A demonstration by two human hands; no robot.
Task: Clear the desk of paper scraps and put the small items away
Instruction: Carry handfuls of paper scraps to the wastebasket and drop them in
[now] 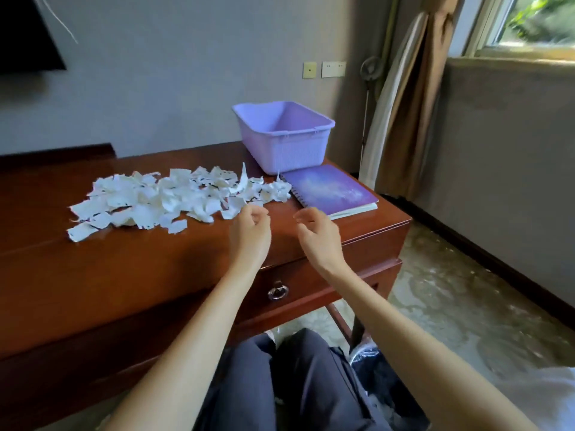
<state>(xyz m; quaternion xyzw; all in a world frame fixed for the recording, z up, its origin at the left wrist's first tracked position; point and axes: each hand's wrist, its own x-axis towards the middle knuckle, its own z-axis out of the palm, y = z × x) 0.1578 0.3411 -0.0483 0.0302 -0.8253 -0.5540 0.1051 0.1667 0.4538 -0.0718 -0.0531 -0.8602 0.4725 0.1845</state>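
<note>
A wide heap of torn white paper scraps (161, 199) covers the middle of the dark wooden desk (124, 269). My left hand (250, 231) hovers just at the heap's right edge with loosely curled fingers and holds nothing. Beside it, my right hand (317, 233) hangs above the desk's front right part, fingers also loosely curled and empty. A lilac plastic basket (306, 149) stands at the back right of the desk, empty as far as I see. In front of it lies a purple spiral notebook (329, 189), closed.
The desk has a drawer with a ring pull (278, 291) below my hands. My knees (289, 377) sit under the desk edge. A curtain (407, 98) hangs at the right, and a dark screen (25, 32) is on the wall at far left.
</note>
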